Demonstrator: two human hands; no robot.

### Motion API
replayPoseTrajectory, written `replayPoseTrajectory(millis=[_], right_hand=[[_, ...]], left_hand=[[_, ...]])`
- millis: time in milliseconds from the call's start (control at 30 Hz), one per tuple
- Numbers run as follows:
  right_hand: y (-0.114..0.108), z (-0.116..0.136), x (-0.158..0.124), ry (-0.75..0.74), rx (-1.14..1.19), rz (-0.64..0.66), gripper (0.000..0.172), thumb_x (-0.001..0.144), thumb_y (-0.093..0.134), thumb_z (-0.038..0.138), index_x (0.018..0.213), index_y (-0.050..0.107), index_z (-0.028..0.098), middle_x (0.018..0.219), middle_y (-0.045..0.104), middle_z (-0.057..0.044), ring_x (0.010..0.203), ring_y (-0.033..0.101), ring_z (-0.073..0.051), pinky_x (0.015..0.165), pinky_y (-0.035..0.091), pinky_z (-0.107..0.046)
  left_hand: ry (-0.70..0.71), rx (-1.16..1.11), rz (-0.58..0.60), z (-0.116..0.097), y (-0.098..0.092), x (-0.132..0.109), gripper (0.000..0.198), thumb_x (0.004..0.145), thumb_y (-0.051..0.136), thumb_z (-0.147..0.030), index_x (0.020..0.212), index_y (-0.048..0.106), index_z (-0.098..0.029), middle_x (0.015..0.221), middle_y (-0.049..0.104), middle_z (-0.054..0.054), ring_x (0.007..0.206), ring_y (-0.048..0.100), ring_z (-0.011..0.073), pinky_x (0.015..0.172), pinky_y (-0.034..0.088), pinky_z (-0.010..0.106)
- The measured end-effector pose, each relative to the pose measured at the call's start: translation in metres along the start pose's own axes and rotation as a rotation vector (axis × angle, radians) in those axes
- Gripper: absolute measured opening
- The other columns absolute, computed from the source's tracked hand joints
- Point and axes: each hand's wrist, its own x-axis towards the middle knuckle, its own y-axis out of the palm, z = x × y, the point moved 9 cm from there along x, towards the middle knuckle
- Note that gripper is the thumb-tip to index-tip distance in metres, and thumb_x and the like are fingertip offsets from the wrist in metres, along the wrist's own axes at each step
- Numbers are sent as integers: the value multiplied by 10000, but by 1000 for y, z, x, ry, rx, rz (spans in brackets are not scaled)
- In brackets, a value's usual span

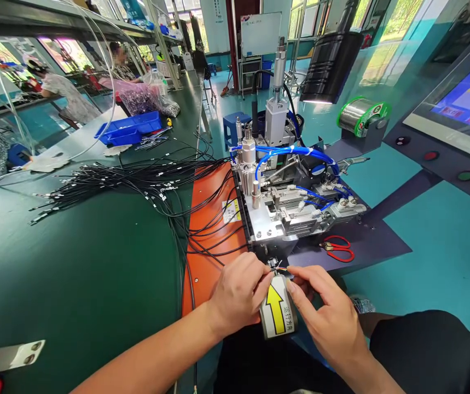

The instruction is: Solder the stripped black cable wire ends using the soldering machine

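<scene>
My left hand (243, 287) is closed in a pinch on the end of a thin black cable, just in front of the machine's near edge. From that cable end fan out short thin coloured wires (280, 268). At the wires' other side are the fingertips of my right hand (327, 309), drawn together on them. Right below both hands sits a metal cylinder with a white label and a yellow arrow (276, 312). Behind my fingers stands the bench machine (276, 213) with blue air tubes and metal clamps.
A bundle of black cables (111, 180) lies on the green table and crosses the orange plate (210, 219). Red-handled scissors (338, 249) rest right of the machine. A solder spool (361, 116), control panel (456, 158), black lamp (329, 65) and blue bins (130, 128) surround it. People sit far left.
</scene>
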Motion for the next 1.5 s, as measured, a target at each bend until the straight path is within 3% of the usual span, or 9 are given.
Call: replayPoseTrajectory(millis=[333, 567, 967, 1167, 1500], right_hand=[[11, 12, -3, -84, 35, 18, 205, 980, 530, 235, 1155, 635, 249, 969, 601, -28, 832, 593, -154, 727, 475, -268], [1, 1, 0, 22, 5, -31, 214, 974, 537, 289, 1161, 637, 256, 980, 594, -26, 840, 578, -163, 758, 482, -277], [2, 5, -3, 14, 17, -16, 227, 980, 529, 288, 1181, 635, 281, 983, 599, -16, 860, 582, -160, 792, 477, -274], [0, 11, -2, -84, -55, -52, 223, 974, 516, 237, 1161, 637, 223, 988, 594, -56, 876, 579, -191, 759, 479, -313], [-4, 24, 7, -215, -135, -103, 149, 956, 535, 191, 1051, 651, 194, 950, 579, -69, 897, 584, -209, 830, 473, -355]], left_hand=[[-31, -27, -20, 3, -1, -2, 159, 949, 548, -215, 809, 603, -163, 744, 565, 28, 680, 511, 145, 615, 381, 279], [-28, -26, -17, 2, -2, -1, 165, 950, 539, -218, 802, 590, -165, 730, 560, 26, 670, 507, 146, 602, 367, 282], [-33, -14, -29, 2, -2, 0, 168, 950, 543, -217, 793, 579, -168, 719, 550, 19, 657, 490, 140, 597, 362, 282], [-15, 40, -7, 0, 1, -1, 195, 961, 522, -225, 782, 577, -172, 710, 530, 20, 655, 475, 147, 587, 352, 292], [32, 105, 28, -3, 4, -2, 199, 962, 506, -215, 787, 590, -167, 713, 516, 29, 662, 461, 160, 592, 338, 302]])
